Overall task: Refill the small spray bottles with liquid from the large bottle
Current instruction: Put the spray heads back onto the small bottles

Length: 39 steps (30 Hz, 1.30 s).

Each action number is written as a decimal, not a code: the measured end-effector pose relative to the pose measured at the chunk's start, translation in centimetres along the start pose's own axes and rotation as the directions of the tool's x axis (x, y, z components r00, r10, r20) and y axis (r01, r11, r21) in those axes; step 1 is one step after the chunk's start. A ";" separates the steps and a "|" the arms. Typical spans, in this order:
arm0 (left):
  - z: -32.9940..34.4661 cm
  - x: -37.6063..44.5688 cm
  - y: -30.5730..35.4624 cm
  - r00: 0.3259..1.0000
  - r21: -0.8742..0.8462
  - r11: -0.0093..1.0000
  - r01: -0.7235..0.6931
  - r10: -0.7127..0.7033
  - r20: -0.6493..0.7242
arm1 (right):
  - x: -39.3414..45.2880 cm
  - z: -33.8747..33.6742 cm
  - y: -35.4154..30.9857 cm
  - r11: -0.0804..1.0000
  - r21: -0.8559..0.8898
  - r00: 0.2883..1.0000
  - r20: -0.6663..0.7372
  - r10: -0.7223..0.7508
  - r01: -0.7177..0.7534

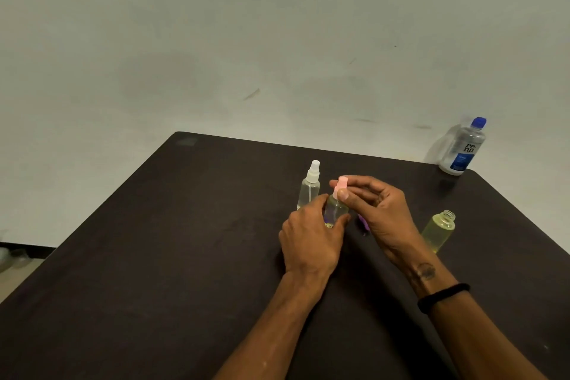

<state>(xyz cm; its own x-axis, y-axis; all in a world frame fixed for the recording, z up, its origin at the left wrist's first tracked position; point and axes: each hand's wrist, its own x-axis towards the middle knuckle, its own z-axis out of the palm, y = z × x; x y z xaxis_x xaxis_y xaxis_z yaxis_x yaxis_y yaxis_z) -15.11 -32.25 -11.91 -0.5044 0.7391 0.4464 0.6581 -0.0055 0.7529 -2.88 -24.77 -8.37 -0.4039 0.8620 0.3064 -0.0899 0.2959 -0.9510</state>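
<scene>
large bottle (462,148) — label "renu", blue cap

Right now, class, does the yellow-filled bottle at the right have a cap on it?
No, the yellow-filled bottle stands with its threaded neck bare and open on the dark table.

You are in a plain room, probably a home: a dark table (185,225) against a bare scuffed wall (216,40) (a floor strip shows at left).
</scene>
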 end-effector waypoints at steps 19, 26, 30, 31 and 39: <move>-0.3 -0.9 1.1 0.997 -0.128 0.991 -0.036 0.027 -0.072 | -1.6 -1.7 2.1 0.437 -0.884 0.962 -0.242 -0.127 -0.165; 1.1 -2.8 2.6 0.954 -0.282 0.914 -0.292 0.299 -0.018 | -3.1 -2.9 -1.3 0.631 -0.775 0.878 -0.328 -0.350 -0.038; 1.9 -3.1 3.0 0.939 -0.378 0.874 -0.304 0.341 0.034 | -3.7 -5.5 -4.3 0.884 -0.461 0.803 -0.496 -0.330 0.079; 2.3 -3.1 3.2 0.940 -0.391 0.872 -0.294 0.338 0.047 | -3.7 -6.4 -5.0 0.925 -0.358 0.783 -0.537 -0.313 0.124; 6.8 -2.9 5.7 0.933 -0.245 0.963 -0.115 0.189 0.307 | -3.4 -12.4 -5.8 0.933 0.282 0.748 -0.663 0.022 0.223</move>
<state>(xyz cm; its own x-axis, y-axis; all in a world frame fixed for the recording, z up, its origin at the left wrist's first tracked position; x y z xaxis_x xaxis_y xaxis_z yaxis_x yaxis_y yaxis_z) -6.09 -29.88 -12.20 -0.1744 0.8951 0.4104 0.5541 -0.2553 0.7923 10.29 -24.29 -3.40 0.2999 0.9242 0.2364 -0.4312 0.3524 -0.8306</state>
